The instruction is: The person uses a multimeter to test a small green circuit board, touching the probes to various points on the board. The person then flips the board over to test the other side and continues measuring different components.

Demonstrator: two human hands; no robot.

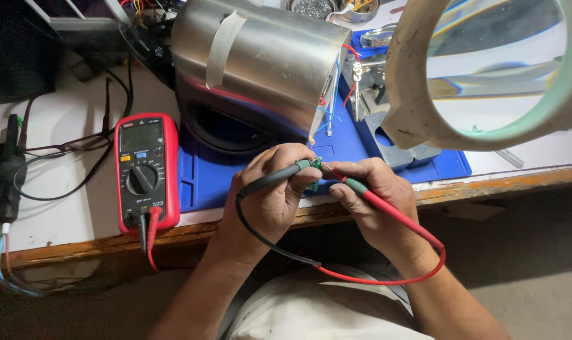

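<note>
Small green component (313,169) at table front edge, over blue mat (201,179), pinched between both hands; details too small to tell. Metal cylinder housing (260,60) just behind, loose wires hanging near. Red multimeter (146,171) left on mat edge. Magnifier ring (487,75) upper right. Left hand (270,195) fingers closed around black probe (274,177). Right hand (374,195) fingers pressed on red probe (377,201). Both tips meet component.
</note>
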